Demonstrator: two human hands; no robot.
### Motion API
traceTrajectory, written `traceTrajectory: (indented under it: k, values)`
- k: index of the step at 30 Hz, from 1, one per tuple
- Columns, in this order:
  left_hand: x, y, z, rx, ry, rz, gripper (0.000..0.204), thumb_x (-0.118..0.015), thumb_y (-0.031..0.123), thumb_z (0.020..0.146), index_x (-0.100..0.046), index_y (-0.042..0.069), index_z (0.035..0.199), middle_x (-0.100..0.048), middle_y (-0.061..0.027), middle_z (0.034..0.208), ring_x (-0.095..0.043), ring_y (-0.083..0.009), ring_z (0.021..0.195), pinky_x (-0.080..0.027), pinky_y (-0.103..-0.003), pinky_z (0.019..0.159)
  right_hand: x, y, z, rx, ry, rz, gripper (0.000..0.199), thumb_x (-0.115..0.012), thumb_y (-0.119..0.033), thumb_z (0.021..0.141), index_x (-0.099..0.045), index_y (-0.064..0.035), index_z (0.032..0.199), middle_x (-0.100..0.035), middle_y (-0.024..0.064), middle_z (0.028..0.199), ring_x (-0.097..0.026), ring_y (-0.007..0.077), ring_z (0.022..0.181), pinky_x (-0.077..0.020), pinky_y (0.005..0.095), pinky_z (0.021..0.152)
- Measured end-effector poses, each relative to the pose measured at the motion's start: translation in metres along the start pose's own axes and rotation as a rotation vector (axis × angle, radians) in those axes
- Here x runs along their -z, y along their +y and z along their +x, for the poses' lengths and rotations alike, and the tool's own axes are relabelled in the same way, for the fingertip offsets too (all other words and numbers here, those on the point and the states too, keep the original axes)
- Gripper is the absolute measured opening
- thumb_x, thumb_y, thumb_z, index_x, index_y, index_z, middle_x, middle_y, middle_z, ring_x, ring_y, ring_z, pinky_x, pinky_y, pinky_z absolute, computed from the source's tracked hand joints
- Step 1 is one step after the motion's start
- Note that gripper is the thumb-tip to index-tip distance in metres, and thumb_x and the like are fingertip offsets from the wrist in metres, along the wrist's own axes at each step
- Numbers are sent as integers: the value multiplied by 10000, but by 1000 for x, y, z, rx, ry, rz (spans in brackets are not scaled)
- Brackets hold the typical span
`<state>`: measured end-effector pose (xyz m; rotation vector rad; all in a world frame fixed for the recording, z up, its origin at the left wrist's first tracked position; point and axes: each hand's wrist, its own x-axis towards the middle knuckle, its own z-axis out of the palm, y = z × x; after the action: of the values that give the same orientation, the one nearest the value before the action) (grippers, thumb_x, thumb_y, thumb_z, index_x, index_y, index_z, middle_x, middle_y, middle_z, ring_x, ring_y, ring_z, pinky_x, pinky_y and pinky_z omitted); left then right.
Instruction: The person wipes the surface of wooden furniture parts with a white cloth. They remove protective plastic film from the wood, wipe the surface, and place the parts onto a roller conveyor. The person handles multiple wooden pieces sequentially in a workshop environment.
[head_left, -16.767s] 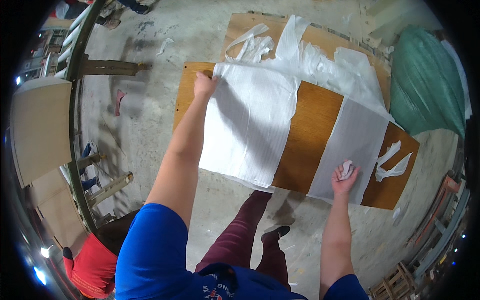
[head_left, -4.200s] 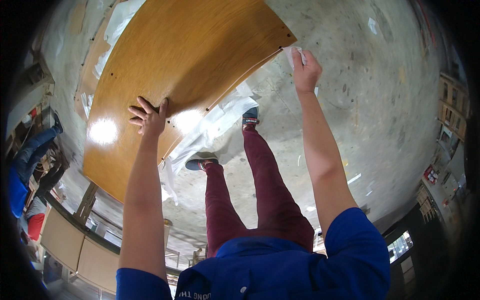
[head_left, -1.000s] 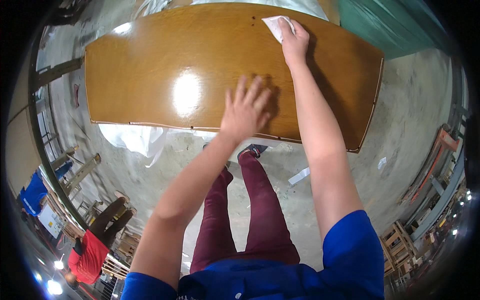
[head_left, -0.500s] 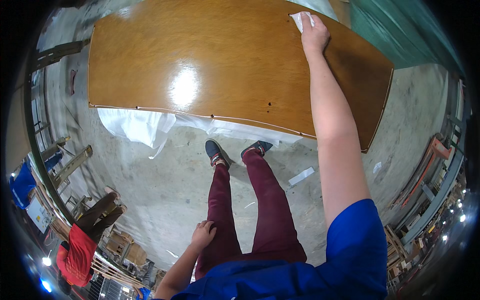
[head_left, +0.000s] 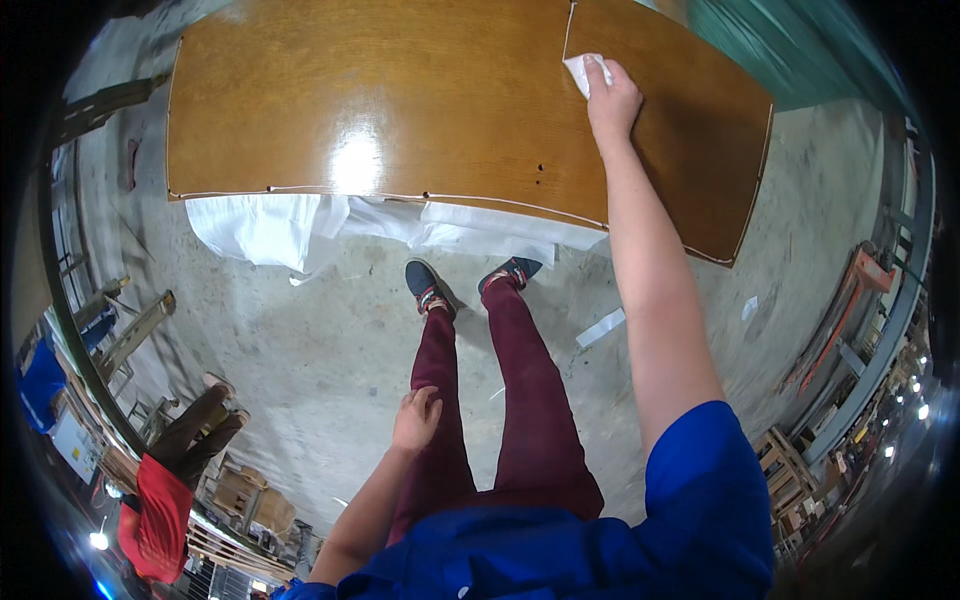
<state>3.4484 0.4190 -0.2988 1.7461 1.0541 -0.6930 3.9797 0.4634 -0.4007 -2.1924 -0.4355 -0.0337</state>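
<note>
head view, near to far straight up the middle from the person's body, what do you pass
blue shirt → left hand by the thigh → dark red trousers → shoes → white sheeting → brown wooden panel → right hand on a white cloth

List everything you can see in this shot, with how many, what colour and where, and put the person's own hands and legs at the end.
Wooden panel: one, glossy brown, lying flat across the top of the view.
Cloth: one, white, on the panel under the right hand.
Sheeting: white, bunched, showing from under the panel's near edge.
Scrap strip: one, white, on the floor right of the shoes.
Floor: grey concrete.
Tarp: green, top right.
Bystander: one, red top, lower left.
Shoes: two, dark, near the panel's edge.
Legs: two, maroon trousers.
Left hand: empty, by the left thigh.
Right hand: pressing the cloth on the panel.
</note>
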Motion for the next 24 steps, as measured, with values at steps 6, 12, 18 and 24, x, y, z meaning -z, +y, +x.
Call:
traceTrajectory:
  k: [6,12,18,24]
  values:
    - [4,-21,-12,43,-45,-10,258,-582,154,825,-576,45,1058,-602,-162,940,-576,-323,874,-472,-411,788,24,-6,-63,-57,-71,-35,312,-627,-359,815,-661,-52,862,-632,192,758,-625,349,699,-480,403,627]
    - [12,-60,-20,40,-67,136,269,-573,152,816,-577,59,1069,-600,-168,955,-580,-323,879,-475,-407,778,43,-18,-121,-60,-129,-39,306,-621,-353,824,-652,-49,838,-630,187,751,-617,362,694,-479,410,610]
    - [25,-68,-22,-8,-6,150,303,-599,109,762,-595,55,1060,-591,-129,795,-571,-271,728,-475,-395,678,49,-13,-148,-61,-93,-90,294,-620,-348,822,-644,-56,814,-634,170,759,-612,350,695,-473,409,610]
    - [20,-72,-25,-41,-74,53,303,-623,94,754,-601,49,1053,-600,-109,769,-587,-224,704,-483,-342,670,55,-25,-155,-58,-60,-129,279,-615,-348,824,-647,-71,818,-637,159,775,-610,344,705,-470,410,610]
